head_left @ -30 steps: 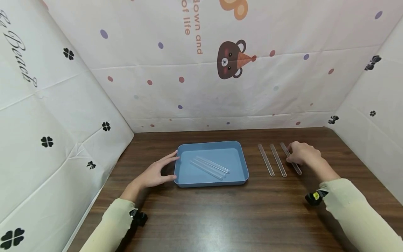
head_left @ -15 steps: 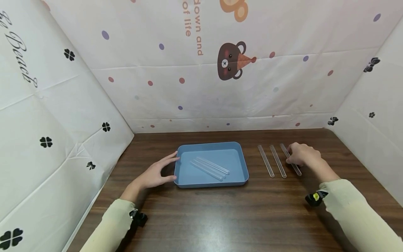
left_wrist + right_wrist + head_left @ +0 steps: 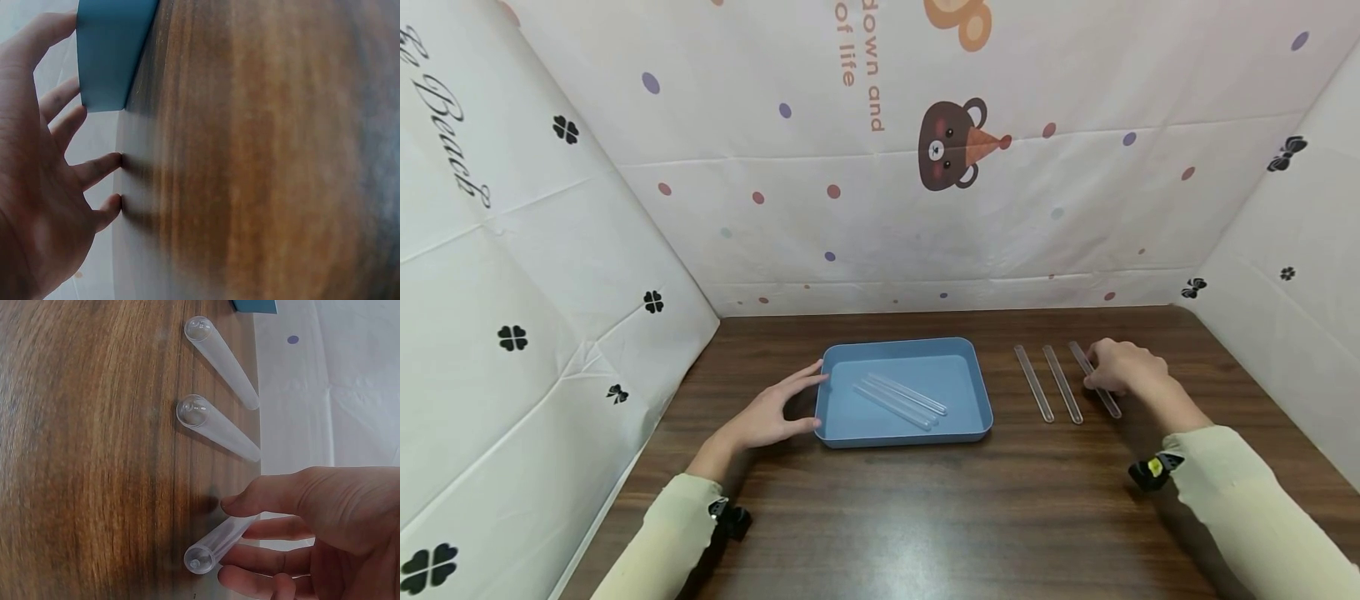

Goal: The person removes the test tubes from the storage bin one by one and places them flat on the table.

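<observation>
Running along the back, the far edge of the bench [image 3: 895,517] is met by a white cloth [image 3: 760,225] hung as a wall, and both sides are bounded by more of it. A narrow strip of bench is found between the tray [image 3: 917,358] and the row of tubes [image 3: 1063,384] at its right, with slimmer gaps between the tubes themselves. Broad room is offered in front, between the pale green sleeves [image 3: 658,529].

The bench is surfaced in dark brown wood grain, and a pale glare is thrown on its near middle. The cloth is printed with dots [image 3: 832,192], clovers [image 3: 512,337], lettering [image 3: 872,67] and a sideways bear [image 3: 942,146] in an orange hat.

The shallow blue tray is touched at its left end by the left hand [image 3: 769,414], whose fingers are spread. The rightmost tube [image 3: 222,542] is pinched between the thumb and fingers of the right hand [image 3: 1122,367]; whether it is lifted cannot be told. Beside it, the middle tube [image 3: 219,428] and left tube [image 3: 1033,382] are laid on the bench, similarly slanted. All three are slim, clear and colourless, their rounded ends turned toward the near side. Inside the tray, more tubes [image 3: 898,402] are bunched on a slant, their number hard to tell.
</observation>
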The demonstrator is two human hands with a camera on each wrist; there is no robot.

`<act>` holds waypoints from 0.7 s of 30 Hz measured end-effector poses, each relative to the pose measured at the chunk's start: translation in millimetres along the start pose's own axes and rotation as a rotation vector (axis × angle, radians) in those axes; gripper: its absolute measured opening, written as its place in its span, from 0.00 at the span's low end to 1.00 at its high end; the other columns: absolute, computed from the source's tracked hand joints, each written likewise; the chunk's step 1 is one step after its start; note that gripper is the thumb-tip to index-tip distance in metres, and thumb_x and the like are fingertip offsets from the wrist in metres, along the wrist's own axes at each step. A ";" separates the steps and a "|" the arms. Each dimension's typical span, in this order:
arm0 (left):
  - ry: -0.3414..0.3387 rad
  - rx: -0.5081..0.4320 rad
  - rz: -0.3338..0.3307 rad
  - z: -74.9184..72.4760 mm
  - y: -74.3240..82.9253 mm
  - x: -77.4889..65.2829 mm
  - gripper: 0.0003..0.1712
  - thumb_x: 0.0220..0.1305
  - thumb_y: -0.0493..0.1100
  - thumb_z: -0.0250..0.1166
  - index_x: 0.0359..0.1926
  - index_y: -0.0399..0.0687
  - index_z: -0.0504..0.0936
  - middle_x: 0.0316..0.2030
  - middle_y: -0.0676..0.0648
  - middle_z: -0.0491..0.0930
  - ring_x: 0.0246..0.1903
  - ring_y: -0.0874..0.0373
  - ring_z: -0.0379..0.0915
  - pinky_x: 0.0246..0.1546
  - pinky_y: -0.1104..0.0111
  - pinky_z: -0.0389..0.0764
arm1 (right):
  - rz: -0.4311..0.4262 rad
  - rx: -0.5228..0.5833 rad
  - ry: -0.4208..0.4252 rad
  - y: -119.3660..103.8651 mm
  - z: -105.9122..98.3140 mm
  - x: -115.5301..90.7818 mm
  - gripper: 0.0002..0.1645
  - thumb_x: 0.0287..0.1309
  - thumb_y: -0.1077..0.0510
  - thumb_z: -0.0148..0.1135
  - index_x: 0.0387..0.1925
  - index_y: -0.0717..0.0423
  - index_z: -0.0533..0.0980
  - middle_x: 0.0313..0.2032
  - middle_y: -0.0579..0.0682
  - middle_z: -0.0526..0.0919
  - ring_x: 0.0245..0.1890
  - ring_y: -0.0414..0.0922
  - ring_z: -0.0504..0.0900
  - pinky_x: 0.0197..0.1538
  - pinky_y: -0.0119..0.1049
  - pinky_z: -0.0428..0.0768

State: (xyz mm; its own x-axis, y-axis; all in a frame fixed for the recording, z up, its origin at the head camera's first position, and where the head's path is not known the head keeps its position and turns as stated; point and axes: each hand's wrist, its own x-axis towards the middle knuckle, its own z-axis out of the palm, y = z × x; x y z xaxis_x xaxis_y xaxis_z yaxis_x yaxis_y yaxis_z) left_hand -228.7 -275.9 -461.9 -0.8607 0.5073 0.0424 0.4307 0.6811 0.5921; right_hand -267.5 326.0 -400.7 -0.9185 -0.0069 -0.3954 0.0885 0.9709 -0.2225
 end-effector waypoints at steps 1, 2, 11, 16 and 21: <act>0.000 0.000 0.002 -0.1 0.1 0.0 0.44 0.76 0.55 0.73 0.87 0.53 0.69 0.92 0.46 0.54 0.90 0.34 0.55 0.81 0.25 0.63 | 0.002 0.001 -0.002 -0.2 -0.2 -0.3 0.37 0.72 0.52 0.70 0.72 0.70 0.73 0.33 0.55 0.86 0.33 0.51 0.85 0.44 0.54 0.78; 0.000 0.000 0.003 -0.2 0.1 0.0 0.44 0.76 0.55 0.73 0.87 0.53 0.69 0.92 0.46 0.54 0.90 0.34 0.55 0.81 0.25 0.64 | 0.002 0.002 -0.003 -0.2 -0.3 -0.3 0.37 0.72 0.52 0.69 0.72 0.70 0.73 0.31 0.54 0.86 0.32 0.51 0.84 0.43 0.54 0.78; -0.001 -0.008 0.011 -0.2 -0.3 0.3 0.44 0.76 0.54 0.73 0.87 0.52 0.69 0.92 0.45 0.54 0.90 0.34 0.55 0.81 0.25 0.64 | 0.003 -0.002 0.011 0.9 0.5 -2.0 0.36 0.72 0.52 0.70 0.71 0.70 0.73 0.30 0.53 0.85 0.32 0.51 0.84 0.43 0.54 0.78; -0.001 -0.010 0.009 -0.2 0.5 -0.2 0.44 0.76 0.54 0.74 0.86 0.51 0.69 0.92 0.45 0.54 0.90 0.33 0.55 0.81 0.25 0.64 | -0.002 0.000 0.009 0.4 -1.1 -0.8 0.37 0.72 0.52 0.70 0.72 0.70 0.73 0.32 0.55 0.86 0.33 0.52 0.85 0.43 0.55 0.79; -0.001 -0.008 0.006 0.1 0.1 -0.9 0.44 0.76 0.54 0.74 0.86 0.52 0.69 0.92 0.45 0.54 0.90 0.33 0.55 0.81 0.25 0.64 | -0.001 -0.002 -0.003 0.1 -4.5 0.8 0.38 0.71 0.51 0.71 0.72 0.69 0.73 0.37 0.58 0.87 0.34 0.53 0.85 0.43 0.55 0.79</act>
State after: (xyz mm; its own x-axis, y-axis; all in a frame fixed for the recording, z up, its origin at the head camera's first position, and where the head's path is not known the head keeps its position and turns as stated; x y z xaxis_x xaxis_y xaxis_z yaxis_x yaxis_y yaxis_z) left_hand -227.9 -276.2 -462.0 -0.8580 0.5117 0.0448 0.4332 0.6740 0.5984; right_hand -269.9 327.2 -397.0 -0.9175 -0.0083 -0.3976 0.0872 0.9713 -0.2214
